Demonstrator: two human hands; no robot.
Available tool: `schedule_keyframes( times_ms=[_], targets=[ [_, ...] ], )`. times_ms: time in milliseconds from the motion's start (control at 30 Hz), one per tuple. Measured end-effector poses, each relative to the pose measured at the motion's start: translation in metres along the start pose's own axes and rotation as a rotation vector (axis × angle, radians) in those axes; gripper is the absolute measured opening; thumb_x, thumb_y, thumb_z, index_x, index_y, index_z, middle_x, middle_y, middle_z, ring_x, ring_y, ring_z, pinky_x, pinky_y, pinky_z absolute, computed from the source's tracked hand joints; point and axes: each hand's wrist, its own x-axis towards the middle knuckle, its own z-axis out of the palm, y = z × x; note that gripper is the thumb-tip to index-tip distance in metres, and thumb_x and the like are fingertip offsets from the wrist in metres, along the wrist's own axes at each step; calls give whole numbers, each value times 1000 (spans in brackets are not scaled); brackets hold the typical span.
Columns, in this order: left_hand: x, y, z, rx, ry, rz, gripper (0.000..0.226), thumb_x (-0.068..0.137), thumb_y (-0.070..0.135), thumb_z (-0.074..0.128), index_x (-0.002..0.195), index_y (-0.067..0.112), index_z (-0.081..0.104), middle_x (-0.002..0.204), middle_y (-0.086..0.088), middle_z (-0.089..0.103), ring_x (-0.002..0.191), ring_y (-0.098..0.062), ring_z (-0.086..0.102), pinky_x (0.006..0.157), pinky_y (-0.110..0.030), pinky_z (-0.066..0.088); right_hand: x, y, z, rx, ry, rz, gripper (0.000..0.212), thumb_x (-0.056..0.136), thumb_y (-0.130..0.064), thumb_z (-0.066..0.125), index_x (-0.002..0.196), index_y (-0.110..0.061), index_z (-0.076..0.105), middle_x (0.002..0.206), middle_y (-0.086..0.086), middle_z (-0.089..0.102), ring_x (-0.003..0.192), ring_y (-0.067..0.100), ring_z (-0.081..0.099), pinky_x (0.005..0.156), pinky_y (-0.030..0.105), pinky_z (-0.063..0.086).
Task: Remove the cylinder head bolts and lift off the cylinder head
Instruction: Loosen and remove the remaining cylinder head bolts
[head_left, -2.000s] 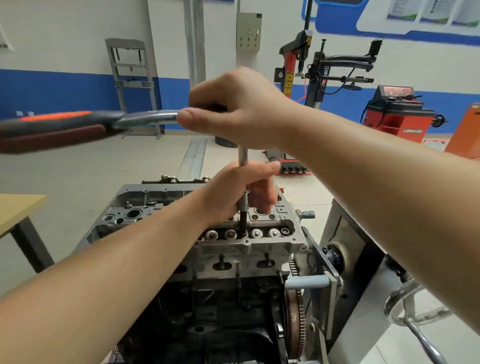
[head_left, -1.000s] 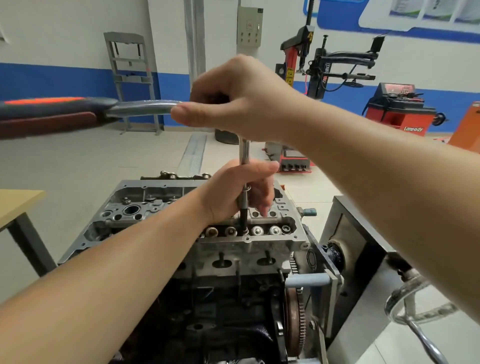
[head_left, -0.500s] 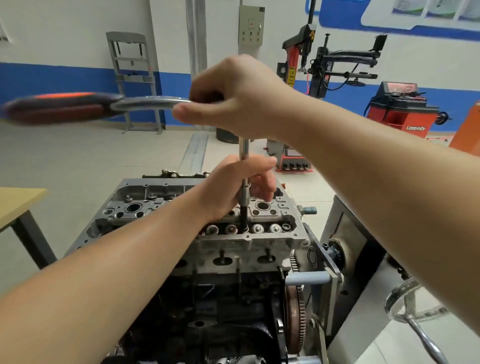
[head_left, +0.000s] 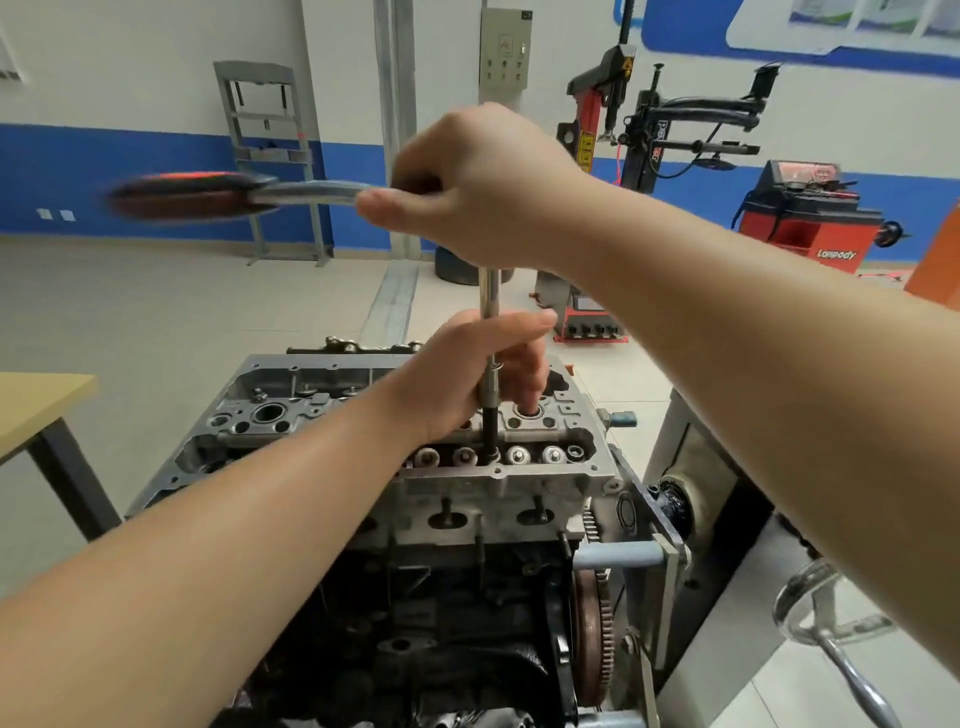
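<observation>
A grey aluminium cylinder head (head_left: 322, 410) sits on top of a dark engine block (head_left: 441, 623) held in a work stand. A long chrome extension bar (head_left: 489, 332) stands upright with its black socket (head_left: 491, 439) down in a bolt hole on the head's near side. My left hand (head_left: 467, 374) grips the bar low down. My right hand (head_left: 478, 187) holds the head of a ratchet (head_left: 311, 191) on top of the bar. Its red and black handle (head_left: 187, 196) points left and is blurred. The bolt itself is hidden in the hole.
A flywheel (head_left: 589, 639) and the stand's grey frame (head_left: 670, 530) are to the right of the block. A chrome crank handle (head_left: 826, 623) is at the lower right. A yellow table corner (head_left: 36, 410) is at the left. Tyre machines (head_left: 675, 130) stand by the far wall.
The ratchet handle has swung away from me, toward the right, and is now blurred. Both hands keep their grip and the extension bar stays in the same hole.
</observation>
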Motion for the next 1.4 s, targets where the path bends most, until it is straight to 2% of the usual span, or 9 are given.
schedule_keyframes(
  times_ms=[133, 333, 433, 533, 633, 867, 1133, 1267, 1400],
  targets=[
    [5, 0, 4, 52, -5, -18, 51, 102, 40, 52, 58, 15, 49, 44, -1, 34, 35, -19, 34, 44, -25, 35, -10, 6, -8, 507, -46, 8, 55, 90, -56, 75, 82, -2, 75, 65, 5, 62, 57, 12, 54, 54, 24, 44],
    [10, -15, 47, 380, 818, 67, 33, 88, 9, 51, 57, 13, 42, 48, -1, 35, 39, -10, 27, 40, -23, 24, 7, -18, 6, -559, 36, 298, 33, 96, -18, 54, 69, -18, 35, 70, 2, 42, 56, 22, 36, 50, 30, 24],
    [4, -10, 35, 236, 584, 105, 30, 75, 36, 59, 54, 19, 46, 50, -2, 40, 46, -17, 38, 45, -25, 35, 6, -11, 5, -527, 58, 198, 47, 104, -45, 53, 68, -19, 39, 67, 0, 43, 55, 20, 38, 51, 28, 25],
    [-3, -1, 9, 111, 117, 84, 40, 94, 40, 62, 63, 15, 62, 57, -6, 56, 53, -26, 55, 65, -40, 52, -1, -1, 0, 29, 2, -1, 46, 101, -55, 59, 75, -18, 66, 62, -6, 54, 55, 12, 49, 54, 28, 38],
    [0, -1, 5, 113, 76, 102, 57, 103, 43, 56, 55, 12, 53, 45, -5, 44, 38, -25, 42, 51, -34, 43, -10, 0, -9, 440, -63, -5, 37, 98, -49, 69, 82, -15, 74, 60, -8, 60, 56, 7, 55, 56, 23, 45],
    [11, -15, 44, 396, 872, 74, 37, 84, 0, 52, 55, 15, 35, 39, 11, 36, 41, -8, 29, 48, -27, 25, 10, -22, 6, -588, -12, 291, 21, 92, -15, 52, 73, -16, 41, 72, 4, 43, 56, 23, 36, 49, 31, 27],
    [3, -4, -1, 5, -44, 52, 40, 100, 41, 58, 75, 12, 65, 51, -4, 52, 44, -23, 51, 54, -32, 47, -10, 4, -6, 457, -4, -17, 51, 96, -52, 69, 81, -3, 75, 61, -1, 62, 54, 9, 54, 53, 23, 43],
    [13, -9, 24, 14, 363, 48, 44, 94, 39, 57, 54, 22, 52, 39, 3, 30, 33, -19, 25, 45, -25, 25, -1, 3, 0, -18, 52, 142, 52, 103, -56, 56, 75, -13, 62, 62, -2, 53, 53, 15, 47, 51, 27, 34],
    [14, -14, 45, 338, 849, 17, 37, 86, 3, 48, 52, 14, 37, 35, 9, 35, 36, -8, 29, 41, -22, 25, 15, -17, 11, -575, -7, 311, 14, 96, -16, 56, 84, -13, 49, 73, 5, 44, 61, 27, 43, 48, 32, 28]
  ],
)
